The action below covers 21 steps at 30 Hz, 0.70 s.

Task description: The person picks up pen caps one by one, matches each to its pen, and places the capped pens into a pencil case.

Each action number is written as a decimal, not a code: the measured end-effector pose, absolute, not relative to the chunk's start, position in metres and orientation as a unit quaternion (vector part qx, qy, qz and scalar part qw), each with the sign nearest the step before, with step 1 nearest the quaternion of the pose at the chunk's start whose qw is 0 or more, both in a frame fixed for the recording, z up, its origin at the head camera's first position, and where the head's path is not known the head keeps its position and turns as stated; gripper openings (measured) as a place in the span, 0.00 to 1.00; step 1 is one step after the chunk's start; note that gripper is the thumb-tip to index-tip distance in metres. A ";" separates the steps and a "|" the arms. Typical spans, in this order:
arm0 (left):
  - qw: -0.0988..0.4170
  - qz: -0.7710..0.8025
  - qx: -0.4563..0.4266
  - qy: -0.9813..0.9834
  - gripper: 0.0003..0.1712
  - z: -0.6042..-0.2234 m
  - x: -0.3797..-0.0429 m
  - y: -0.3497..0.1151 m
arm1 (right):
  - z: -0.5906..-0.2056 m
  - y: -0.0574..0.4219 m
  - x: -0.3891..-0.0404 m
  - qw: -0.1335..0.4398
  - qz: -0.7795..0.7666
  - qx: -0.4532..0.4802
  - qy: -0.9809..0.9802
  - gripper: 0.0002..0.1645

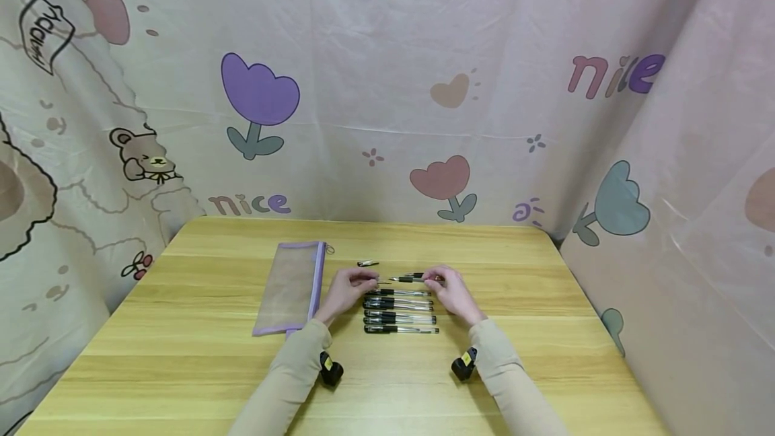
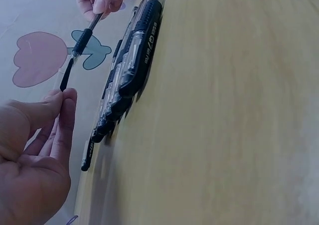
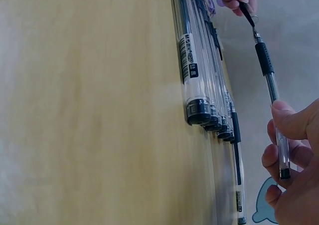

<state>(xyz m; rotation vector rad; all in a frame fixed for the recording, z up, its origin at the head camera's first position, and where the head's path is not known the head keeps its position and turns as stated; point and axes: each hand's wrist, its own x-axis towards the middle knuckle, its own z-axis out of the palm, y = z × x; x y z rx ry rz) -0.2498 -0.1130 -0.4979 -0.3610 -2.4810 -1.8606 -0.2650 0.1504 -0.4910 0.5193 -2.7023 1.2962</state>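
My left hand (image 1: 346, 293) pinches a slim black piece (image 2: 66, 75) that looks like a pen cap, between thumb and fingertips. My right hand (image 1: 453, 293) grips the clear barrel of an uncapped gel pen (image 3: 265, 60) with a black rubber grip. The pen's tip points left, at the end of the black piece; whether they touch is hard to tell. Below both hands lies a row of capped gel pens (image 1: 396, 319), several in number, caps to the left. Beyond the row, another pen (image 3: 237, 155) lies partly behind my right hand in the head view.
A mesh zip pouch (image 1: 287, 288) with purple edging lies left of the pens. A loose pen cap (image 1: 366, 263) rests on the wooden table (image 1: 181, 328) past my left hand. Black wrist cameras (image 1: 463, 364) hang by the sleeves. A printed curtain (image 1: 363, 153) stands behind the table.
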 end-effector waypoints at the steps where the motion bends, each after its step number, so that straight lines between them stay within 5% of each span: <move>1: 0.008 -0.596 -0.113 -0.795 0.14 -0.498 -0.250 -0.113 | -0.491 0.150 -0.265 0.052 0.424 0.171 -0.888 0.06; 21: 0.012 -0.606 -0.102 -0.789 0.13 -0.496 -0.252 -0.109 | -0.490 0.150 -0.266 0.053 0.423 0.168 -0.889 0.06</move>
